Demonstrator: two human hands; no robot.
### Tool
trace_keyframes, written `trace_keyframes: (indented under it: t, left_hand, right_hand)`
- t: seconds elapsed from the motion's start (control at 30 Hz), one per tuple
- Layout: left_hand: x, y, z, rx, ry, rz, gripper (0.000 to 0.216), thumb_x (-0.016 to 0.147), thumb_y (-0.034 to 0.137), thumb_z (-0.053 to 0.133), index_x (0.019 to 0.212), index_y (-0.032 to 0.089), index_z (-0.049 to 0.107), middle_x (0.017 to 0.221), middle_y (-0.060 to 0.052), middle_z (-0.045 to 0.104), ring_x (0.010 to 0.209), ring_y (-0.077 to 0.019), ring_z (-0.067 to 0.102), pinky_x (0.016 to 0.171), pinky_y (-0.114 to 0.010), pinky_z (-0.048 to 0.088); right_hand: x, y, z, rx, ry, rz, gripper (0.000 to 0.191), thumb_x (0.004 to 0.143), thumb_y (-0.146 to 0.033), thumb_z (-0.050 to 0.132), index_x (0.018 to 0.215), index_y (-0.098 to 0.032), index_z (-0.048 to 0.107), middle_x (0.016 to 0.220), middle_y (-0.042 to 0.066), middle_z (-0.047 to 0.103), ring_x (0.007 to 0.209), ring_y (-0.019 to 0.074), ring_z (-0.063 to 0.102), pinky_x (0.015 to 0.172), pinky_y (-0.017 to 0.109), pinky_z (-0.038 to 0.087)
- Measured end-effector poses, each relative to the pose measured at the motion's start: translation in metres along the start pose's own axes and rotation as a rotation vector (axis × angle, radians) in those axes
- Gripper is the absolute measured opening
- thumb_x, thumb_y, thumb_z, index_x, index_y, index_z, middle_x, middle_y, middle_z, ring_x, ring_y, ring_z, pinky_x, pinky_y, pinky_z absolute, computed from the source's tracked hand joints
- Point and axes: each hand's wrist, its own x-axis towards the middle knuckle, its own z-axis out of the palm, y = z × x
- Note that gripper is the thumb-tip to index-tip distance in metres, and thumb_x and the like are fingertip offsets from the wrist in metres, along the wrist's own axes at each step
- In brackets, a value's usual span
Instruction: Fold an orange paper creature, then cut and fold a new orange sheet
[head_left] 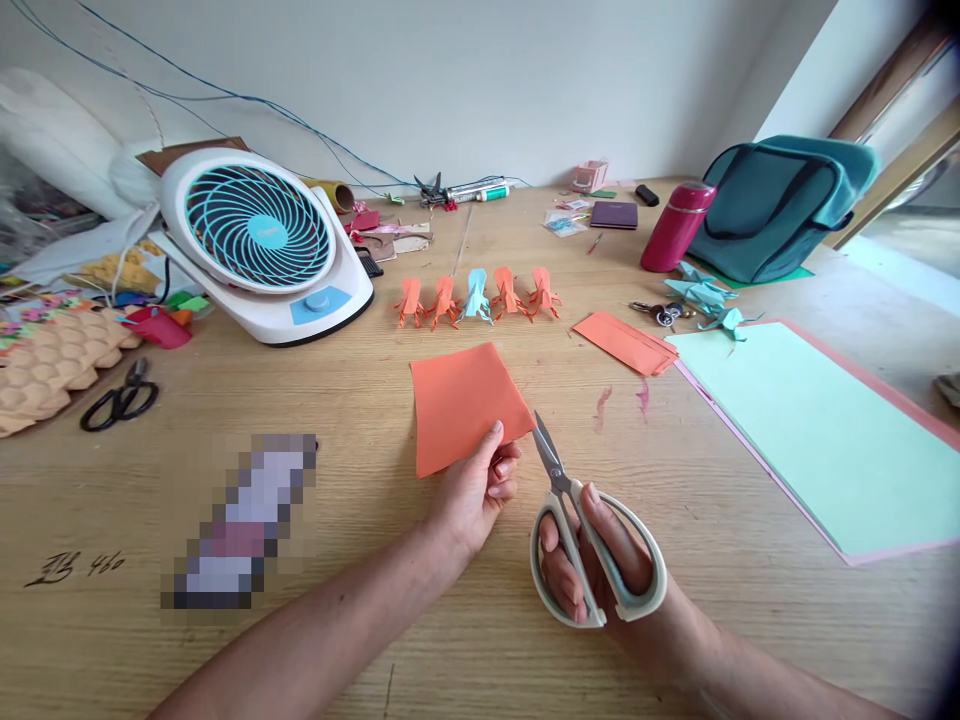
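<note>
Head view: the left hand (472, 488), thumb against curled fingers, pinches orange paper (465, 405) above the table (360, 560), likely light, easily creased and best held by an edge, while the right hand (600, 575), half-curled, holds scissors (556, 476) beside its right corner.

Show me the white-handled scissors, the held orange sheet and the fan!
White-handled scissors (556, 474): head view, on the pivot.
Held orange sheet (463, 408): head view, on its flat face.
Fan (268, 232): head view, on the blue hub.

orange paper (461, 405): flat, four-sided; scissors (556, 478): cream handles spread, point up beside paper's right corner
</note>
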Motion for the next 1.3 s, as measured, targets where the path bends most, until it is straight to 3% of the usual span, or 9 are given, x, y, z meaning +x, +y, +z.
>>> trace_keyframes:
  t: [0.3, 0.83, 1.3]
  left_hand:
    - [-0.0047, -0.0055, 0.0014, -0.003, 0.031, -0.004, 0.022, 0.080, 0.026, 0.072, 0.081, 0.013, 0.054, 0.070, -0.001, 0.057, 0.047, -0.0013, 0.038, 0.034, -0.008, 0.023]
    - [-0.0035, -0.0062, -0.0014, 0.002, 0.029, -0.009, 0.031, 0.073, 0.031, 0.078, 0.080, 0.015, 0.053, 0.070, 0.000, 0.056, 0.049, -0.0016, 0.036, 0.035, -0.009, 0.022]
    - [-0.0100, -0.0094, -0.0004, 0.060, 0.031, -0.017, 0.030, 0.074, 0.032, 0.077, 0.082, 0.014, 0.055, 0.071, 0.000, 0.057, 0.049, -0.0017, 0.037, 0.035, -0.009, 0.023]
  right_hand:
    - [0.0016, -0.0028, 0.0035, 0.042, -0.044, -0.015, 0.054, 0.097, -0.059, 0.031, 0.086, -0.014, 0.060, 0.060, 0.002, 0.056, 0.051, 0.0120, 0.049, 0.052, 0.025, 0.035]
    - [-0.0019, -0.0022, 0.0028, 0.083, 0.024, 0.010, 0.050, 0.099, -0.055, 0.033, 0.078, -0.015, 0.055, 0.052, -0.003, 0.044, 0.044, 0.0066, 0.035, 0.046, 0.020, 0.028]
    - [-0.0048, -0.0034, 0.0074, 0.127, -0.031, 0.026, 0.054, 0.095, -0.061, 0.034, 0.086, -0.015, 0.062, 0.061, 0.002, 0.055, 0.054, 0.0121, 0.049, 0.054, 0.025, 0.037]
